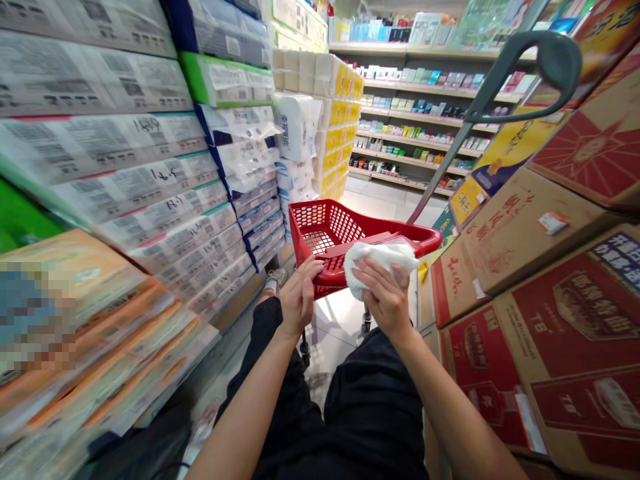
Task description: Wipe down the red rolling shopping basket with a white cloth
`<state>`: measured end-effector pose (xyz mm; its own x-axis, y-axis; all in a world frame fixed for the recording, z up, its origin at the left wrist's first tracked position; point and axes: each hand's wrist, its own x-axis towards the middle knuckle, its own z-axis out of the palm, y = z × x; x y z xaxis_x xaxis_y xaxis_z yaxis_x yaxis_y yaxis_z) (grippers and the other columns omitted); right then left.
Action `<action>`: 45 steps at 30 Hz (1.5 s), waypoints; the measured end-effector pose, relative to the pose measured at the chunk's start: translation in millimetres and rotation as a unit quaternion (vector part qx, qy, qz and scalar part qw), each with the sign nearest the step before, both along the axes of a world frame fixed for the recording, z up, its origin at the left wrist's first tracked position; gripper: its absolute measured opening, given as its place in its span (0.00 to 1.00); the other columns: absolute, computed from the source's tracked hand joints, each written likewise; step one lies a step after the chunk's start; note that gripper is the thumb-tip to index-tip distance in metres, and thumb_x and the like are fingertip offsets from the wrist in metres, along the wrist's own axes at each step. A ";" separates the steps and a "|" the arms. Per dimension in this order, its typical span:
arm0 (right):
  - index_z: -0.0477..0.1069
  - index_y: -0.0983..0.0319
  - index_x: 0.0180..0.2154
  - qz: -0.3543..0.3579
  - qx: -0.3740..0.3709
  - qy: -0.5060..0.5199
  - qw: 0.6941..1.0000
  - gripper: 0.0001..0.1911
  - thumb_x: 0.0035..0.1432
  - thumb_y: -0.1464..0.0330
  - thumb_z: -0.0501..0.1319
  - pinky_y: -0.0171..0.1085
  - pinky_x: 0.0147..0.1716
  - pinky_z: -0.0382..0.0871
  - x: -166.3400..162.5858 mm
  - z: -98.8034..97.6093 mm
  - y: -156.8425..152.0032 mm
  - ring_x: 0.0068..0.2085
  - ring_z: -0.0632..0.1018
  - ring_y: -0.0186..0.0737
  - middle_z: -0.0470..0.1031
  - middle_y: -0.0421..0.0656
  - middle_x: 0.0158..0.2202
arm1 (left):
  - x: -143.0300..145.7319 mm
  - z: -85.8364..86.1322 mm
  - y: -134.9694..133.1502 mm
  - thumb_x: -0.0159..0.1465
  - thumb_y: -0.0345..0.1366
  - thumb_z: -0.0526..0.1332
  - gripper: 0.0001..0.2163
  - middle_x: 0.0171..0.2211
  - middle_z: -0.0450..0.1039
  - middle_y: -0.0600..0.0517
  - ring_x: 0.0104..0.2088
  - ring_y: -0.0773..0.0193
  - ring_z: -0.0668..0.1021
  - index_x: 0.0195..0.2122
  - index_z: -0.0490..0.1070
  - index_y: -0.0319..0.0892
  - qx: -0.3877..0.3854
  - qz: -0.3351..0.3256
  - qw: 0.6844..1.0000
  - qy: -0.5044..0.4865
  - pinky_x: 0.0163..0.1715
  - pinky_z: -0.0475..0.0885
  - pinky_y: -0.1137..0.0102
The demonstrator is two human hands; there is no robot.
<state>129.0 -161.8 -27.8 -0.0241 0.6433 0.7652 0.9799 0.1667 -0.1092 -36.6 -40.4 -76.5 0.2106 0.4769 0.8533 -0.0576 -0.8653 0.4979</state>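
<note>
A red plastic shopping basket (345,223) on wheels stands in front of my knees, its holed walls showing an inside with nothing in it. My left hand (299,297) grips the near left corner of its rim, fingers curled over the edge. In my right hand (383,290) is a white cloth (357,257), pressed down on the near right part of the rim. A long metal bar with a dark grey loop handle (525,73) rises from the basket's right side and leans up to the right.
Stacked packs (165,167) line the left side, with orange boxes (100,300) nearer me. Red and brown cartons (560,333) are piled close on the right. Shelves (425,87) of small boxed goods stand at the back, beyond the tiled floor (380,193).
</note>
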 end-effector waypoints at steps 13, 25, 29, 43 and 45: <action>0.73 0.55 0.49 -0.038 0.051 0.076 0.995 0.17 0.65 0.73 0.50 0.43 0.62 0.48 -24.5 -9.2 11.7 0.57 0.74 0.40 0.78 0.40 0.51 | 14.7 -2.4 -12.7 0.72 0.31 0.44 0.18 0.52 0.74 0.45 0.58 0.56 0.73 0.54 0.71 0.40 -0.010 0.030 0.999 -0.037 0.58 0.69 0.54; 0.71 0.55 0.50 0.050 0.033 -0.039 0.997 0.18 0.64 0.76 0.53 0.42 0.61 0.49 -1.1 0.4 5.2 0.55 0.76 0.36 0.78 0.38 0.52 | -1.2 0.1 -4.0 0.71 0.31 0.45 0.17 0.50 0.76 0.46 0.56 0.56 0.75 0.50 0.73 0.40 0.012 0.013 1.000 -0.024 0.56 0.70 0.54; 0.72 0.55 0.50 0.015 0.018 -0.037 0.999 0.16 0.65 0.73 0.52 0.45 0.62 0.49 34.8 3.2 -9.1 0.56 0.76 0.39 0.77 0.40 0.52 | -0.8 1.4 -4.3 0.72 0.32 0.45 0.18 0.50 0.76 0.46 0.56 0.57 0.75 0.50 0.73 0.41 0.006 0.010 1.000 -0.024 0.56 0.70 0.54; 0.72 0.57 0.49 -0.002 0.023 0.060 0.998 0.16 0.63 0.74 0.53 0.41 0.63 0.50 -52.3 -0.4 17.3 0.57 0.74 0.37 0.78 0.40 0.52 | -1.7 -2.5 -11.2 0.72 0.33 0.44 0.18 0.55 0.73 0.46 0.59 0.56 0.72 0.55 0.70 0.41 -0.021 0.009 1.000 -0.014 0.59 0.68 0.52; 0.71 0.57 0.51 0.014 0.027 0.042 0.999 0.18 0.63 0.75 0.52 0.40 0.63 0.51 -57.0 -2.0 19.9 0.58 0.73 0.36 0.77 0.39 0.53 | -3.9 -2.6 -8.9 0.72 0.33 0.44 0.18 0.55 0.73 0.46 0.59 0.56 0.72 0.55 0.70 0.42 -0.018 0.004 1.000 -0.010 0.59 0.68 0.52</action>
<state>72.0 -141.8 -29.8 0.0240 0.6006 0.7992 0.9628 0.2013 -0.1802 -40.5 -49.3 -79.0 0.1901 0.5090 0.8395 -0.0607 -0.8474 0.5275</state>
